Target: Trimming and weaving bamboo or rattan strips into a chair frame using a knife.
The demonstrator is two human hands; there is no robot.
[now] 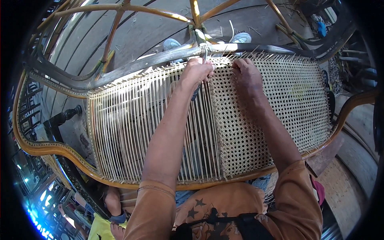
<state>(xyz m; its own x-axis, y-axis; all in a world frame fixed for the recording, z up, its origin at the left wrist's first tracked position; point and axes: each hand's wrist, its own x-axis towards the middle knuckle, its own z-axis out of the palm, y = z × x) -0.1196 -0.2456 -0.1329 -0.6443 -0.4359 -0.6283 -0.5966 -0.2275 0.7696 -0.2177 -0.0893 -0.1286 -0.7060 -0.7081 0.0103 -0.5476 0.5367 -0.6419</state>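
Observation:
A wide cane panel stretches across a wooden seat frame (140, 185) in front of me. Its right part is a finished-looking open-hole cane weave (296, 92); on the left only parallel cane strands (120, 140) show, with a few crossing near the far edge. My left hand (197, 73) is closed at the far rail, around a slim dark-handled tool (196, 93) whose kind I cannot make out. Just right of it, my right hand (247, 72) pinches at the weave's far edge, where a thin cane strand (225, 64) runs between both hands.
A grey far rail (160, 59) and curved wooden struts (160, 14) rise beyond the panel. Light grey shoes (241, 38) stand behind it. Cane scraps lie on the plank floor (256, 20). At lower left are another person's knee (113, 200) and dark furniture (60, 132).

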